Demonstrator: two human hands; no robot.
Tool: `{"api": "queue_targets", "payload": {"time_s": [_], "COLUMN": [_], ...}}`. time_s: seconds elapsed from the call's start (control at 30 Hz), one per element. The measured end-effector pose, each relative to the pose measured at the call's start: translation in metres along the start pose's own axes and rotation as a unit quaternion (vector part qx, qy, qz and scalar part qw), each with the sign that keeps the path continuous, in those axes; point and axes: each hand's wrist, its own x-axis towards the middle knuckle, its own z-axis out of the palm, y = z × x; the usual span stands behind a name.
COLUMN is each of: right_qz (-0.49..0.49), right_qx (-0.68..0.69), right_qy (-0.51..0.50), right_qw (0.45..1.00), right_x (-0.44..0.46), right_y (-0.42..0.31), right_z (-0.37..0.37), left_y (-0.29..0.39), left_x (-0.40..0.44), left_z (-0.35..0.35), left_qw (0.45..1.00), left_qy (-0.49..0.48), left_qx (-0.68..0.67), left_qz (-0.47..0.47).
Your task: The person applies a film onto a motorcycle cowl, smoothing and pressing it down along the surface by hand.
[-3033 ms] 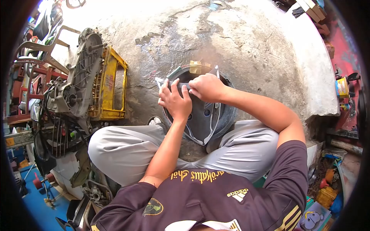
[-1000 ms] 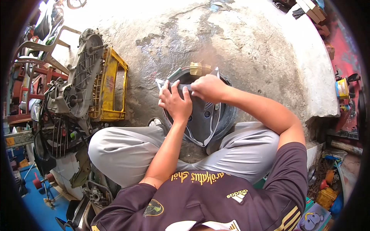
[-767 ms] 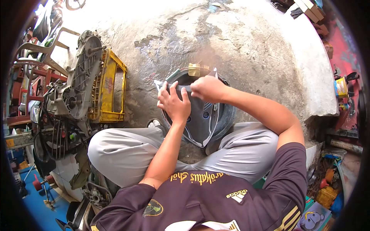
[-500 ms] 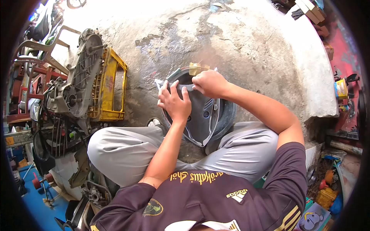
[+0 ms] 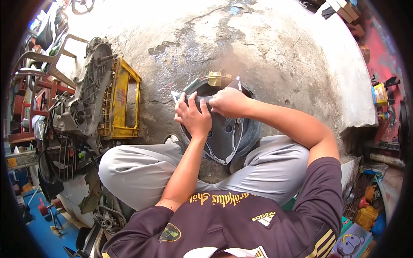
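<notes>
A dark grey plastic panel (image 5: 220, 144) with pale edges and small round holes lies over a round black tub or tyre (image 5: 254, 133) between my knees. My left hand (image 5: 193, 116) holds the panel near its upper left edge, the fingers apart and curled over it. Beside it, my right hand (image 5: 231, 103) is closed in a fist against the panel's upper edge. Whatever sits in that fist is hidden. A piece of yellowish tape (image 5: 215, 79) shows on the far rim, just beyond my hands.
To the left, a metal engine casing (image 5: 88, 92) leans by a yellow plastic crate (image 5: 124, 103). Chairs (image 5: 47, 60) stand behind them. A pale concrete ledge (image 5: 355, 103) runs along the right, with assorted parts past it. Wet patches mark the concrete floor (image 5: 275, 56).
My right fist has slid toward me along the panel, and the panel's upper right tip now shows. My left hand stays nearly in place.
</notes>
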Motion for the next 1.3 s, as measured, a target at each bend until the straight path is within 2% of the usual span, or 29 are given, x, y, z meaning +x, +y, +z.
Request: {"api": "queue_targets", "payload": {"time_s": [0.07, 0.13, 0.23, 0.47, 0.5, 0.6, 0.8, 0.9, 1.03, 1.13, 1.2, 1.27, 1.3], "right_qz": [-0.018, 0.017, 0.046, 0.0, 0.019, 0.055, 0.027, 0.032, 0.054, 0.057, 0.053, 0.059, 0.068], "right_qx": [0.032, 0.008, 0.061, 0.037, 0.03, 0.082, 0.067, 0.069, 0.086, 0.068, 0.096, 0.063, 0.072], "right_qy": [-0.027, -0.069, -0.006, -0.06, -0.074, 0.016, -0.065, -0.056, 0.021, -0.109, -0.139, -0.12, -0.076], "right_qw": [0.999, 0.997, 0.997, 0.998, 0.997, 0.995, 0.995, 0.995, 0.995, 0.99, 0.984, 0.989, 0.992], "right_x": [0.0, 0.004, 0.001, -0.001, 0.001, -0.001, -0.002, 0.0, -0.002, -0.003, -0.002, 0.0, 0.001], "right_y": [-0.004, -0.002, 0.007, -0.009, -0.006, 0.003, -0.016, -0.006, 0.003, -0.012, -0.019, -0.014, -0.006], "right_z": [0.006, -0.006, -0.007, 0.001, -0.001, -0.005, -0.003, -0.005, -0.007, -0.011, -0.009, -0.015, -0.012], "left_y": [-0.002, -0.002, -0.003, -0.002, -0.003, -0.003, -0.003, -0.003, -0.003, -0.003, -0.003, -0.004, -0.004], "left_x": [0.0, 0.0, 0.0, 0.0, 0.0, 0.0, 0.0, 0.0, 0.0, 0.0, 0.0, 0.001, 0.0], "left_z": [0.001, 0.001, 0.001, 0.001, 0.001, 0.001, 0.001, 0.001, 0.002, 0.002, 0.002, 0.002, 0.002], "left_qw": [1.0, 1.0, 1.0, 1.0, 1.0, 1.0, 1.0, 1.0, 1.0, 1.0, 1.0, 1.0, 1.0], "left_qy": [0.009, 0.012, 0.015, 0.012, 0.012, 0.015, 0.015, 0.016, 0.017, 0.017, 0.016, 0.019, 0.022], "left_qx": [-0.005, 0.001, 0.002, -0.003, -0.002, -0.006, -0.007, -0.017, -0.013, -0.013, -0.007, -0.009, -0.015], "left_qz": [0.002, 0.004, 0.004, 0.004, 0.004, 0.001, 0.005, 0.002, -0.001, 0.002, 0.003, 0.005, 0.006]}}
